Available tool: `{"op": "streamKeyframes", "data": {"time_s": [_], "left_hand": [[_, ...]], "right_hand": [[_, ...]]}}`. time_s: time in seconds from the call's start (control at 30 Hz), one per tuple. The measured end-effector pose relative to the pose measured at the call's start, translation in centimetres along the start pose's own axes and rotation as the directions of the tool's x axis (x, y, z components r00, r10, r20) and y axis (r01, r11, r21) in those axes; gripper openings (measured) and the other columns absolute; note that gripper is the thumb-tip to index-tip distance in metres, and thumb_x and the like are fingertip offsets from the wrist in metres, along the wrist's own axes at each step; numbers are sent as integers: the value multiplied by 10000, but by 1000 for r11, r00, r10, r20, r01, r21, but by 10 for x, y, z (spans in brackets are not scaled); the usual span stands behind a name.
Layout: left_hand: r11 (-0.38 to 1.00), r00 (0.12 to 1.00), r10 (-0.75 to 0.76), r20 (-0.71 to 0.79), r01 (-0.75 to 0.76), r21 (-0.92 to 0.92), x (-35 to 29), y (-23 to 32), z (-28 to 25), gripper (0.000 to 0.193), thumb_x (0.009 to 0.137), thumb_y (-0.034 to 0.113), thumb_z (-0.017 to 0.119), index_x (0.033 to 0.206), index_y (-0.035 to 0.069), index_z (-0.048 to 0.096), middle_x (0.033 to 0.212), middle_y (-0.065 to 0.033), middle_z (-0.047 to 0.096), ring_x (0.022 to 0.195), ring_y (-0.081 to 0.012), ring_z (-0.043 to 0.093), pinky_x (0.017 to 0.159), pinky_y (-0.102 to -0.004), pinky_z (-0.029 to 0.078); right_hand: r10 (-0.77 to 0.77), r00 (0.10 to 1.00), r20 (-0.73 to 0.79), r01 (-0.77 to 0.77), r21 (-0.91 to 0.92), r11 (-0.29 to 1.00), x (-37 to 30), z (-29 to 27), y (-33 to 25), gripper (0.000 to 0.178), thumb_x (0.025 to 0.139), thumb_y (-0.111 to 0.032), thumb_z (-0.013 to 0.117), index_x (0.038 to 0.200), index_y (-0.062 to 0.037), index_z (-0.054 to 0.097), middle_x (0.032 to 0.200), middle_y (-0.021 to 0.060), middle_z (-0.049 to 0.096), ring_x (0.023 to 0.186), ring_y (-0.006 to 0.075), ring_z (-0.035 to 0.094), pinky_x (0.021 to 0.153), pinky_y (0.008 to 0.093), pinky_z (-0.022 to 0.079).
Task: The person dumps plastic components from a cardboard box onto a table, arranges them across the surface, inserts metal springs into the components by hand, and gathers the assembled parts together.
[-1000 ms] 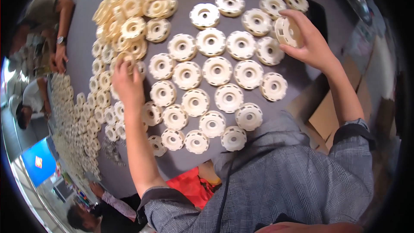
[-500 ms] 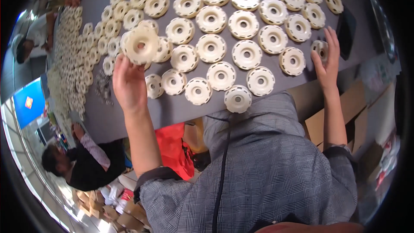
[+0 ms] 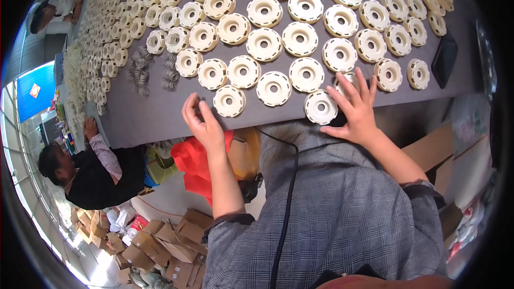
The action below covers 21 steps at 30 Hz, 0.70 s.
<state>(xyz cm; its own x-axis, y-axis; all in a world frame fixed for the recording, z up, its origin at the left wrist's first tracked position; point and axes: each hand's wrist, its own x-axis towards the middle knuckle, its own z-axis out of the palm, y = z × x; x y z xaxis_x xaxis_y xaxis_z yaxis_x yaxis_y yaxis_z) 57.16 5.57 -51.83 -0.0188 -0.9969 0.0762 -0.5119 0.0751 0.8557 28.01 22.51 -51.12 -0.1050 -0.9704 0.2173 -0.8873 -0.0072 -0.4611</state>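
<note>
Cream plastic round parts with a centre hole and a notched rim lie in rows on the grey table. My left hand [image 3: 204, 126] is raised near the table's front edge, fingers apart and holding nothing; the closest round part [image 3: 229, 101] lies just to its right. My right hand [image 3: 357, 109] has its fingers spread beside a round part [image 3: 321, 107] at the front edge. Its fingers partly cover another round part [image 3: 347, 83]; whether they touch it I cannot tell.
Wire springs [image 3: 140, 70] lie in piles left of the rows. Many smaller cream rings [image 3: 110, 53] cover the far left. A dark flat object [image 3: 445, 61] rests at the right. A co-worker [image 3: 88, 166] sits at the left; cardboard boxes [image 3: 160, 246] fill the floor.
My left hand has let go of the round part it held up and come lower. My right hand has moved left from the small part at the far right to the front edge.
</note>
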Motion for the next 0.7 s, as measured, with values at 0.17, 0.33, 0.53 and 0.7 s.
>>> {"op": "streamKeyframes", "data": {"time_s": [0.17, 0.33, 0.53, 0.7], "left_hand": [[760, 876, 381, 296, -479, 439, -26, 30, 32, 801, 625, 456, 731, 1296, 159, 410, 1372, -211, 253, 1269, -406, 228, 998, -563, 163], [684, 857, 413, 308, -515, 517, -12, 28, 45, 767, 622, 456, 727, 1268, 152, 447, 1353, -193, 291, 1261, -386, 245, 989, -567, 167], [683, 796, 521, 310, -606, 407, 16, 45, 32, 571, 681, 300, 691, 1189, 104, 516, 1312, -158, 366, 1242, -366, 286, 997, -525, 186], [599, 635, 695, 339, -771, 216, 88, 92, 96, 332, 719, 138, 643, 1042, 84, 585, 1179, -114, 505, 1191, -340, 377, 976, -457, 257]], "right_hand": [[25, 1000, 3, -25, -61, 998, 15, 11, -7, 779, 611, -614, 643, 1211, -132, 519, 1360, 117, 360, 1309, 373, 197, 1029, 575, 35], [42, 999, -14, -43, -64, 997, 33, 12, -6, 801, 597, -609, 657, 1223, -133, 505, 1362, 118, 354, 1308, 371, 200, 1032, 574, 41], [-3, 955, -296, -32, -113, 993, 5, -31, 36, 629, 721, -556, 594, 1169, -115, 557, 1336, 120, 399, 1304, 362, 219, 1053, 519, 76], [388, 808, -443, -534, -272, 800, -42, -62, 102, 493, 785, -318, 542, 1238, -126, 504, 1352, 170, 348, 1287, 366, 241, 1043, 485, 146]]}}
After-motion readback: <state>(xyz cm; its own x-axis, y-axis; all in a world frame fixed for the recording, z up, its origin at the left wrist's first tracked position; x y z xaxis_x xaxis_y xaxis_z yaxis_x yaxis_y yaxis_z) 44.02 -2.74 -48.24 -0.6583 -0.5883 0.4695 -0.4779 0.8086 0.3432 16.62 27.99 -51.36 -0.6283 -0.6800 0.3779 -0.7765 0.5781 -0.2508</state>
